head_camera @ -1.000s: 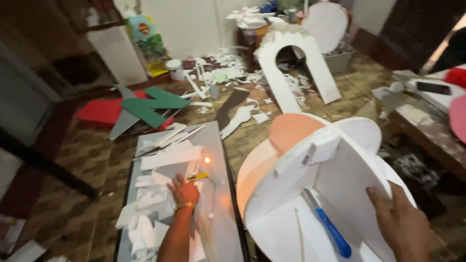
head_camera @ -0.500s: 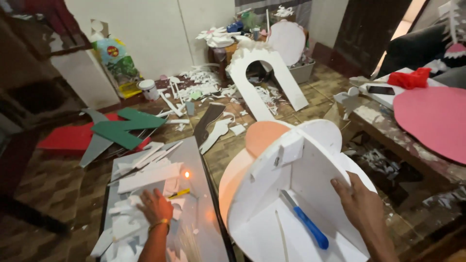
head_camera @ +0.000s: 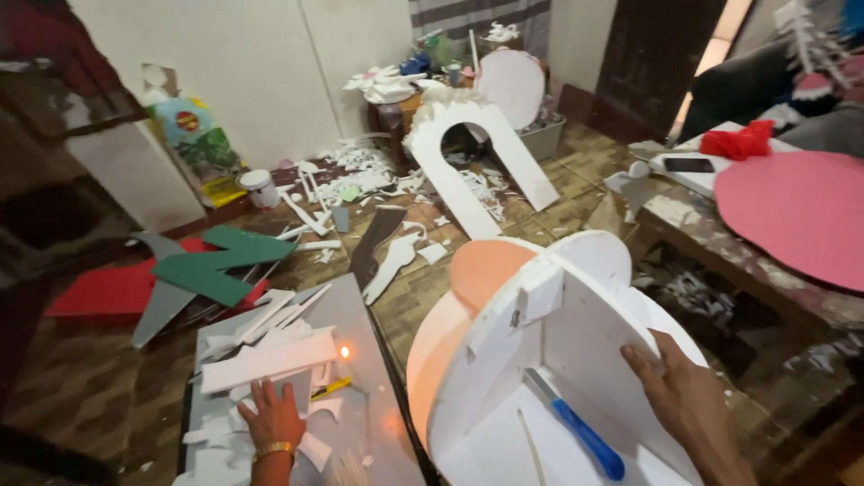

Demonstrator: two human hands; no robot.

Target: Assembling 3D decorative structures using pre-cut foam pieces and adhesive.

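Sliding back along the grey board's (head_camera: pixel 360 315) near edge, left hand (head_camera: pixel 273 417) lies flat on foam scraps (head_camera: pixel 265 360), holding nothing, while right hand (head_camera: pixel 688 396) presses open-palmed on the white foam structure (head_camera: pixel 576 333).

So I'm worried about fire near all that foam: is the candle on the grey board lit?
Lit. The candle shows a small orange flame, glowing among white foam strips, beside the left hand.

Craft workshop: floor-strewn foam cutouts (head_camera: pixel 396 261)
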